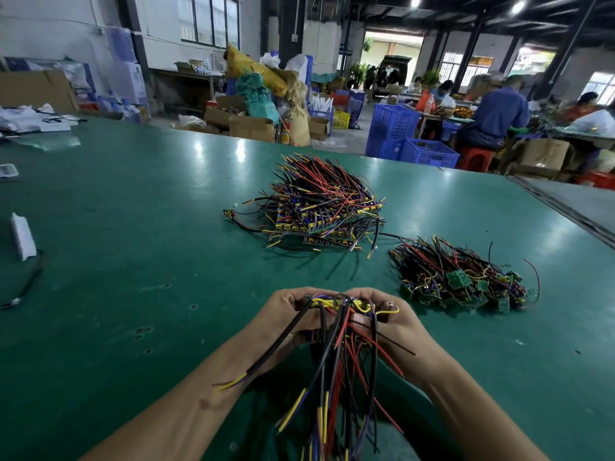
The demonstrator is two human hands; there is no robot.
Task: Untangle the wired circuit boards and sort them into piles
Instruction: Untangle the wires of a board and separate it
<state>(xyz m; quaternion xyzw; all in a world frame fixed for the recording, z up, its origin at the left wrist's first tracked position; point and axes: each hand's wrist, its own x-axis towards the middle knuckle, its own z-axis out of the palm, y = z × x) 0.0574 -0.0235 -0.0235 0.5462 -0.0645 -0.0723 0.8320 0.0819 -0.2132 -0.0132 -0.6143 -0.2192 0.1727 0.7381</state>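
Both hands, left and right, pinch board stack; wires limp, snaggy — hold board edges.

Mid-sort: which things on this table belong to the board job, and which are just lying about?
Job: wired boards gripped by left hand and right hand; large stacked pile; smaller tangled pile.
Lying about: white foam piece; black cable at the left edge.
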